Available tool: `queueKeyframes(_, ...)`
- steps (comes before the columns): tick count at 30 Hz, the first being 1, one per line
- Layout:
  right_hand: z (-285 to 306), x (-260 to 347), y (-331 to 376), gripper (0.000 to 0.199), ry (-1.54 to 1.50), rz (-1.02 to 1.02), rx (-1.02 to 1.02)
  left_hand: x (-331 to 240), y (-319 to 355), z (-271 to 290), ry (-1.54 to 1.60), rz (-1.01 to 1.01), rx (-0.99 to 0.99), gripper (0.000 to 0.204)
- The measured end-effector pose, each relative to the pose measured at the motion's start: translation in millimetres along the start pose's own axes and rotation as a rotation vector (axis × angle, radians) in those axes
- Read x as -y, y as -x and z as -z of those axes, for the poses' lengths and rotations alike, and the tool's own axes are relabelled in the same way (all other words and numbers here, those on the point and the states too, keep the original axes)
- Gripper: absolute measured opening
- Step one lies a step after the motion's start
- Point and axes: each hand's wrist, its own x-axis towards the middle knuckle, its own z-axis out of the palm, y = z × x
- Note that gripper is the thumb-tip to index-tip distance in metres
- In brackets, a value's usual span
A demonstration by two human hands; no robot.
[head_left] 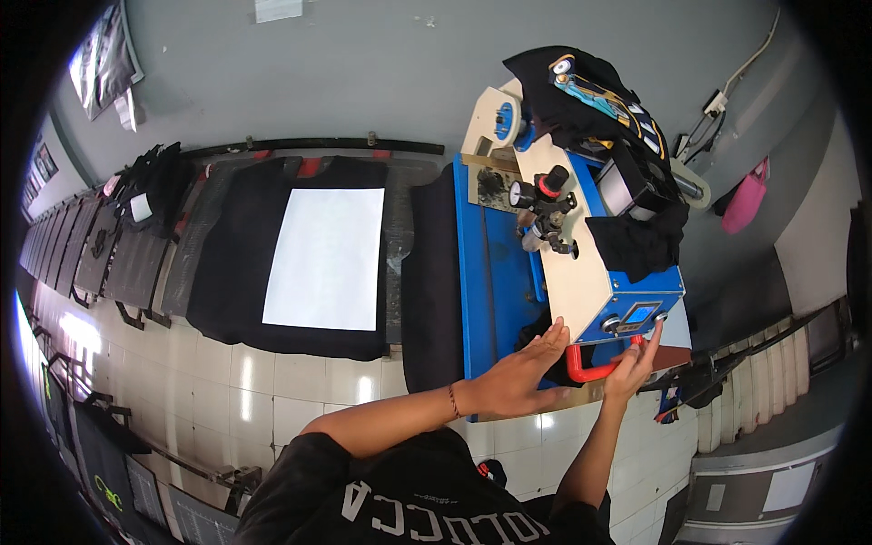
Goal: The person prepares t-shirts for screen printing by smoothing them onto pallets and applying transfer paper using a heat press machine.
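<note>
My left hand (518, 374) lies flat with its fingers stretched out, holding nothing. Its fingertips reach the lower left corner of a heat press (581, 272) with a blue and cream housing. My right hand (631, 365) is closed at the right end of the press's red handle (586, 371). One of its fingers points up to the control panel, beside a small lit screen (641, 314); the fingertip seems to touch the panel's right side. Left of the press, a white sheet (325, 259) rests on a black garment (232, 263) spread over a board.
Another black cloth (431, 282) hangs along the press's blue left edge. A pressure gauge with a red-ringed regulator (549, 182) stands on the press. A printed black garment (590, 95) is draped on top. Farther left runs a row of grey boards (136, 263).
</note>
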Motion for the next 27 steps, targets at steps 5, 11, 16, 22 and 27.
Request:
queueKeyframes(5,2,4,2,0.06,-0.007,-0.094,0.052,1,7,24,0.237,0.028,0.038,0.075)
queueKeyframes(11,-3,14,7,0.061,-0.047,-0.105,-0.037,50,106,60,0.18,0.307,-0.546,0.032)
queueKeyframes(16,-4,12,15,0.05,-0.085,-0.128,-0.029,185,287,92,0.617,0.886,-1.443,0.037)
queueKeyframes(22,-46,81,59,0.036,-0.335,0.083,-0.183,203,340,130,0.873,0.912,-1.846,0.044)
queueKeyframes(27,-135,171,118,0.025,-0.676,-0.186,0.625,208,349,144,0.842,0.931,-1.825,0.032)
